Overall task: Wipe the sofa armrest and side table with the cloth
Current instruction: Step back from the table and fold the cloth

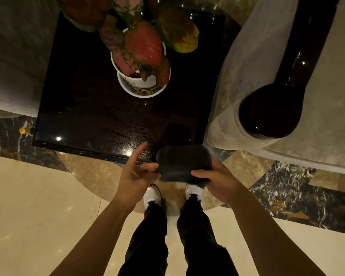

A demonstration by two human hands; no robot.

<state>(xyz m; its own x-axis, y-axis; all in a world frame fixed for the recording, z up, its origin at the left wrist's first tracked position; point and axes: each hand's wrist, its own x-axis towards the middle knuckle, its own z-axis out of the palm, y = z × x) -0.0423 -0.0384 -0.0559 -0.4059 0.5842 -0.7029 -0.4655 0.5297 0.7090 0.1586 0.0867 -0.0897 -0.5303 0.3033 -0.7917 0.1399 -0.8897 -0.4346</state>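
A dark grey folded cloth (182, 162) is held in front of me, just over the near edge of the glossy dark wooden side table (84, 116). My right hand (217, 180) grips its right side, thumb on top. My left hand (136, 174) touches the cloth's left edge with its fingers spread and the index finger pointing up; whether it grips the cloth I cannot tell. The sofa armrest (247, 80), pale fabric with a dark polished wooden top ending in a round knob (271, 112), stands to the right of the table.
A white pot (147, 84) with a red and green leafy plant (145, 44) stands on the table's far middle. Another pale upholstered seat (12, 66) sits at the left. My white shoes (151, 196) stand on the marble floor (34, 206).
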